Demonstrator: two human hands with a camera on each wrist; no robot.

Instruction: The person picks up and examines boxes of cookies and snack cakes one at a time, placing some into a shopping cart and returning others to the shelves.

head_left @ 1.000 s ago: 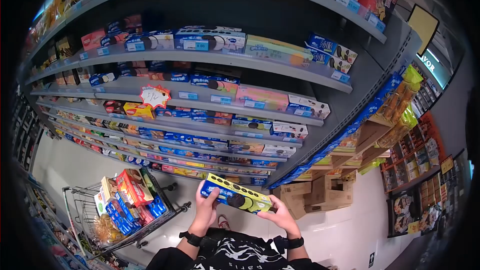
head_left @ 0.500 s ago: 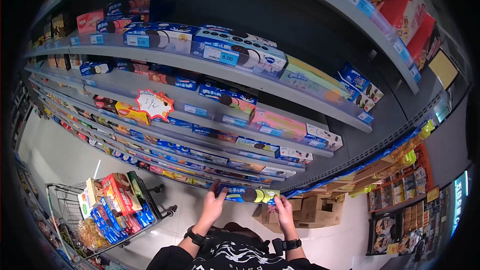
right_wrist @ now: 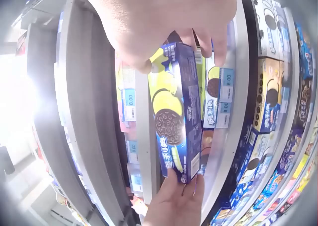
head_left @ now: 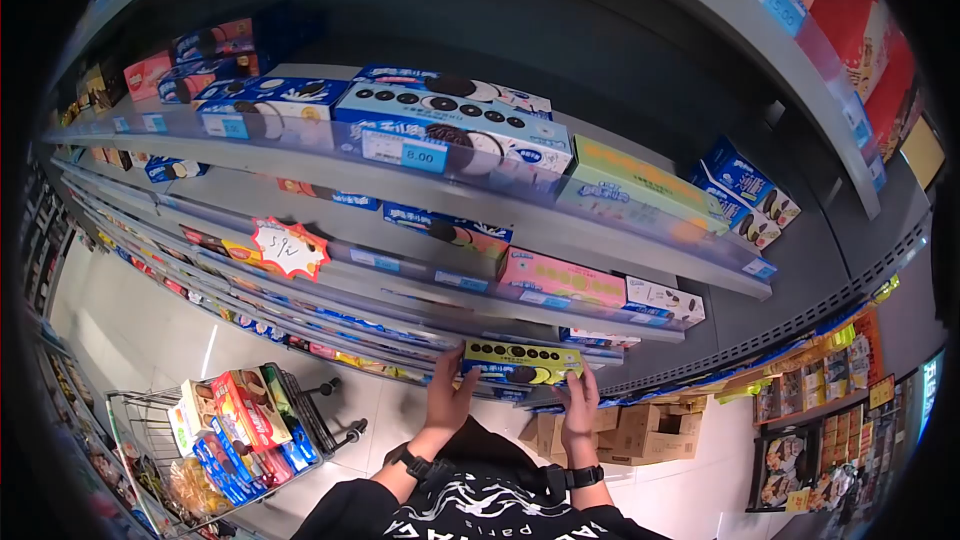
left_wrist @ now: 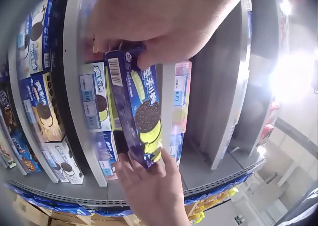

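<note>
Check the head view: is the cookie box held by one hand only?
No, the left hand and right hand each grip an end of the cookie box.

We see glossy printed cardboard on the cookie box (head_left: 522, 362), catching a sheen along its blue and yellow faces. Our left hand (head_left: 449, 398) and right hand (head_left: 579, 410) grip it by its ends, bare skin against the slick carton. The shelves (head_left: 640, 240) look like painted metal, grey and smooth with a dull finish. Clear shiny plastic strips hold the paper price tags (head_left: 403, 152). Down low, the cart (head_left: 150, 420) is thin bright wire metal. The cardboard cartons (head_left: 640, 435) on the floor look plain, brown and matt.
</note>
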